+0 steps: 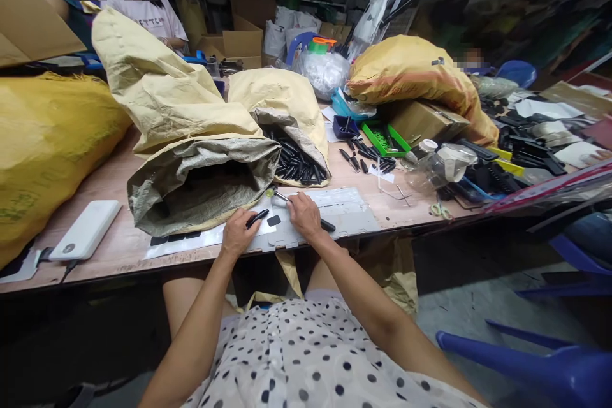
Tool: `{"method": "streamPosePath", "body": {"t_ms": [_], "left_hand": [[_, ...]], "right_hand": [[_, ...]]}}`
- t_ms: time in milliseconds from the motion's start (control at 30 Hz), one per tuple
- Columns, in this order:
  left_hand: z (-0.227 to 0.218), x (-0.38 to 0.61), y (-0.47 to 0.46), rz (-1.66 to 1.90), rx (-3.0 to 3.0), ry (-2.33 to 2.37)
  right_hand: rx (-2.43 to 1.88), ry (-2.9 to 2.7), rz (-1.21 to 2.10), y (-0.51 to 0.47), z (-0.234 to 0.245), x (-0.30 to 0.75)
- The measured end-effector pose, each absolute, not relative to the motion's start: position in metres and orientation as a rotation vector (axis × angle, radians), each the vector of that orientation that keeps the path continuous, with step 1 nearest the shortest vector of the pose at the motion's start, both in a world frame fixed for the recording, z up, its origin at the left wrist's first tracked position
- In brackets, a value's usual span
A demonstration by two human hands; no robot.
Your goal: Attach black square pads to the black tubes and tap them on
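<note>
My left hand (238, 234) is closed on a small black plastic part (257, 217) at the near edge of the wooden table (119, 245). My right hand (303, 214) is closed on a thin tool with a metal tip and black handle (283, 196), whose handle end pokes out to the right. Both hands rest over a grey sheet (344, 210) with black oval stickers. Just behind lies an open sack of black parts (299, 162).
A large open woven sack (201, 178) lies left of my hands, a full yellow sack (43, 146) further left, and a white power bank (86, 229) near the edge. Loose black parts, a green tray (382, 140) and boxes crowd the right. Another person sits across the table. Blue chair (549, 363) at lower right.
</note>
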State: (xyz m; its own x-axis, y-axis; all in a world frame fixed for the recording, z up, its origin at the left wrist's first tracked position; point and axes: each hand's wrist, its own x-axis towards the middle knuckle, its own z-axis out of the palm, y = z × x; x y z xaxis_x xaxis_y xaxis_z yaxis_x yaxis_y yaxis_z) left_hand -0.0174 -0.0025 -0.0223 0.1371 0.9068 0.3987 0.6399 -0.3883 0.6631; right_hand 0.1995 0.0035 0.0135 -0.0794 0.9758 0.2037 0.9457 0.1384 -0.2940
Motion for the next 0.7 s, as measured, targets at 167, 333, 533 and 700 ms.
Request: {"method": "streamPosePath", "body": {"t_ms": [167,333,533,700], "left_hand": [[-0.023,-0.017,-0.002,1.105,2.032,1.499],[-0.021,-0.017,-0.002,1.062,2.007,1.5],[-0.019,-0.015,-0.002,1.058,1.987,1.515],[-0.019,-0.015,-0.002,1.046,1.99,1.52]], "right_hand": [[-1.665,-1.979,0.236,-0.024,0.01,0.204],[-1.598,-2.014,0.213,-0.036,0.005,0.199],[-1.618,-2.026,0.27,-0.038,0.012,0.192],[-1.516,-2.078,0.328,-0.044,0.017,0.185]]}}
